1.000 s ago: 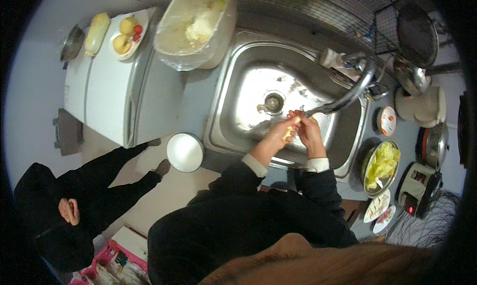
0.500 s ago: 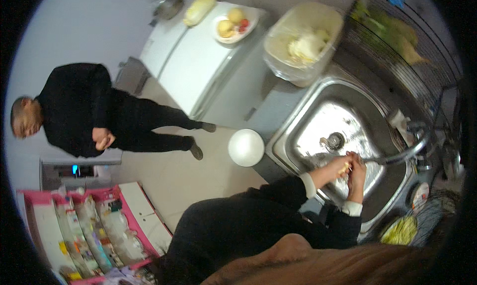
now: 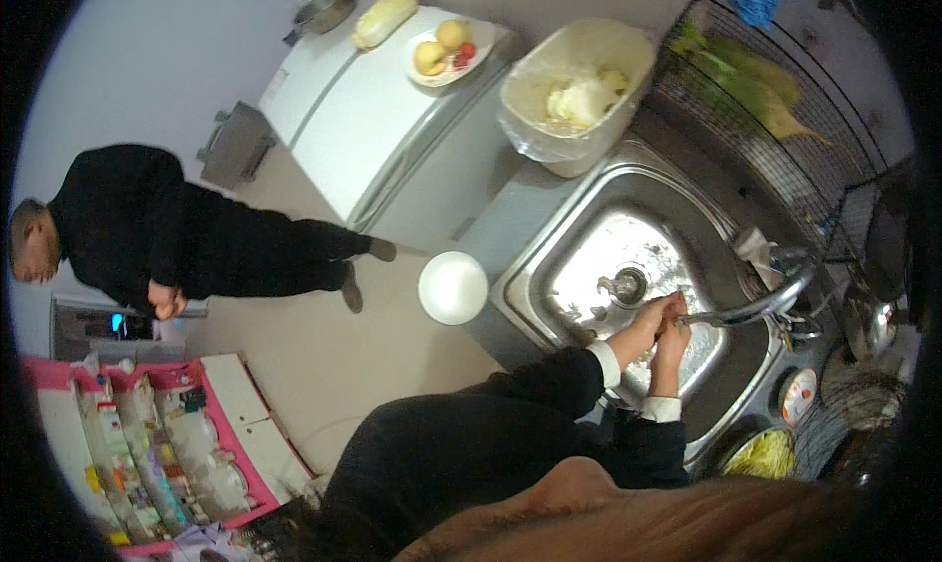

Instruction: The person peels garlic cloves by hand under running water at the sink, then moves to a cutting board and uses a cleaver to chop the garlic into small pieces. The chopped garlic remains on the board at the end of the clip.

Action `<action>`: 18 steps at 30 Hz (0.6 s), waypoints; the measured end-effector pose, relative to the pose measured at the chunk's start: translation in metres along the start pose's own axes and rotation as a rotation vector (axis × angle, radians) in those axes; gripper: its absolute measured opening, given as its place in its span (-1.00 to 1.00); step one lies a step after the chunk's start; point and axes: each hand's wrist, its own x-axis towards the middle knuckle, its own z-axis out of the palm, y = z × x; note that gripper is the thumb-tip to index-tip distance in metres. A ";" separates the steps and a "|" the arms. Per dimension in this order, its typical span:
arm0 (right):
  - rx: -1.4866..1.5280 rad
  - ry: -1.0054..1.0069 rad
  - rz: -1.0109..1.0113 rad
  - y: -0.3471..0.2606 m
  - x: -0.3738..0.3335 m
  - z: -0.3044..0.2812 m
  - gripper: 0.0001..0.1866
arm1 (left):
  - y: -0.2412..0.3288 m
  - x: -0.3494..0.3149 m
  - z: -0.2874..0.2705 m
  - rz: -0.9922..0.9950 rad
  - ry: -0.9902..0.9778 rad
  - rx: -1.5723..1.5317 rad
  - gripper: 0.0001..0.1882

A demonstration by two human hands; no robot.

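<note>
My left hand [image 3: 638,331] and my right hand [image 3: 671,342] are pressed together over the steel sink [image 3: 549,268]. The fingers of both are curled against each other; whatever lies between them is hidden. Just beside them is the mouth of the curved metal faucet [image 3: 751,312], whose spout reaches in from the right. Below my hands the basin is wet and shiny. Pale scraps [image 3: 621,287] lie at the drain, with more bits on the basin floor around it.
A lined bin [image 3: 530,86] with pale peelings stands behind the sink, near a wire rack [image 3: 706,81] holding greens. A white bowl [image 3: 453,287] is left of the sink. A plate of fruit [image 3: 446,76] and a cabbage [image 3: 385,18] sit on a white appliance [image 3: 334,121]. Another person [image 3: 128,219] stands at left.
The view has shifted, so the whole scene sits further left. My hands stay together by the faucet; the pale yellow piece glimpsed between them earlier is hidden now. The other person's head is tilted differently.
</note>
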 end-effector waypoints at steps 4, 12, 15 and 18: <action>0.121 0.099 0.058 -0.009 0.000 0.010 -0.49 | 0.001 0.011 0.000 0.070 0.101 0.204 -0.65; -0.276 -0.194 -0.047 -0.010 -0.011 0.010 -0.41 | 0.050 -0.038 0.019 -0.106 -0.010 0.188 -0.80; -0.573 -0.098 -0.096 -0.042 -0.034 -0.028 -0.42 | 0.029 -0.048 0.027 -0.228 0.025 0.323 -0.78; -1.030 0.084 -0.273 -0.097 -0.038 -0.047 -0.44 | 0.020 -0.045 0.034 -0.048 -0.079 0.683 -0.82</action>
